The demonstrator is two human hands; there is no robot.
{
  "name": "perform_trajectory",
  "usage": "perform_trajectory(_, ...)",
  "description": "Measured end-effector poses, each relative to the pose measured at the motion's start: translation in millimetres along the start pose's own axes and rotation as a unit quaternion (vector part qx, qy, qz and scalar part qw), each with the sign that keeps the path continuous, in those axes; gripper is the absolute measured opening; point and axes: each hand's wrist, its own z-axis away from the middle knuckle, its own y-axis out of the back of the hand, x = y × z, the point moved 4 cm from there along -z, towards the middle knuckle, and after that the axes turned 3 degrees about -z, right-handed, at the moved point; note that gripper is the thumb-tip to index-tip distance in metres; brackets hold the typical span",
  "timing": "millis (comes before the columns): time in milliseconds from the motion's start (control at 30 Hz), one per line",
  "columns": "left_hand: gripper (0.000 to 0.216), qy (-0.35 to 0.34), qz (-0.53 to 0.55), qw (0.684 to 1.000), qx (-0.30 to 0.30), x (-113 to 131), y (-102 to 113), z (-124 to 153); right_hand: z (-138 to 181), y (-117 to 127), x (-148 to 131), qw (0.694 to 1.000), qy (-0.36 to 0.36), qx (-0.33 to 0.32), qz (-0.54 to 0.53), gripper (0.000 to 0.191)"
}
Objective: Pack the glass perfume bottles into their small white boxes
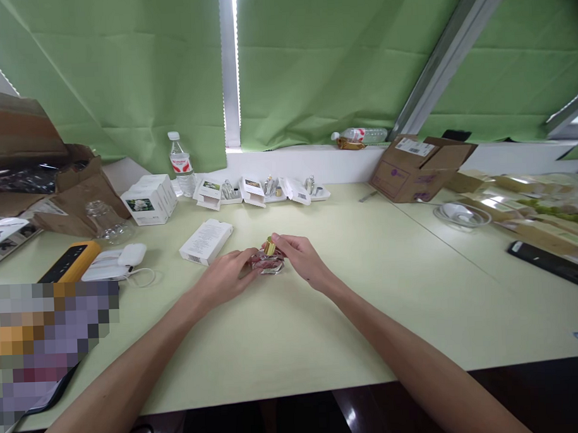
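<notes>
A small clear glass bottle stands on the pale green table in front of me, with a gold cap at its top. My left hand grips the bottle from the left, fingers closed around its side. The fingers of my right hand are pinched on the gold cap from the right. Whether the cap is seated on the neck or lifted off it, I cannot tell. Just beyond my left hand, a white carton printed with text lies flat.
Along the back stand opened white cartons with small bottles, a stack of white boxes and a water bottle. Cardboard boxes sit right and left. An orange device and white earphone case lie left.
</notes>
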Motion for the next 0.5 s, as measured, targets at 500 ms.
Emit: perform_trajectory(500, 0.028, 0.000, 0.003, 1.000, 0.002, 1.1, 0.4, -0.2, -0.7, -0.3, -0.7, 1.000, 0.007, -0.001, 0.016, 0.054)
